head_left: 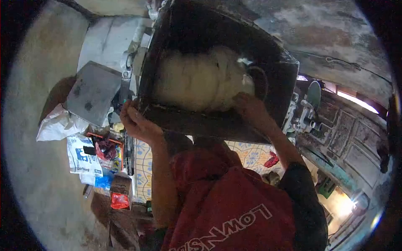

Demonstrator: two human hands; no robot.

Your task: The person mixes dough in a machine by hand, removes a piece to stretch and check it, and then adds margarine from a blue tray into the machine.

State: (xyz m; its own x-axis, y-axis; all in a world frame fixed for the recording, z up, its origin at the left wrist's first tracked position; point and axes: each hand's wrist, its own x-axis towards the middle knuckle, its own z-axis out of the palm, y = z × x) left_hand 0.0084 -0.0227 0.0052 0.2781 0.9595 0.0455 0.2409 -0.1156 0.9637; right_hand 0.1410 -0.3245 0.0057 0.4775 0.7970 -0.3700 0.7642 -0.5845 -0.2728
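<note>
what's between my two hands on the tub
The near rim of the dark tub runs from left hand to right hand, white fluffy mass just behind it, head view.

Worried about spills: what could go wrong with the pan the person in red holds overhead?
The pan looks tilted, with its white load piled against the lower rim, so it might slide out. Only one hand and the other hand at that rim steady it; a slip could drop it onto the clutter nearby.

Hands' fingertips hidden behind dark bin (217,71) rim; bin top cut off.
</note>
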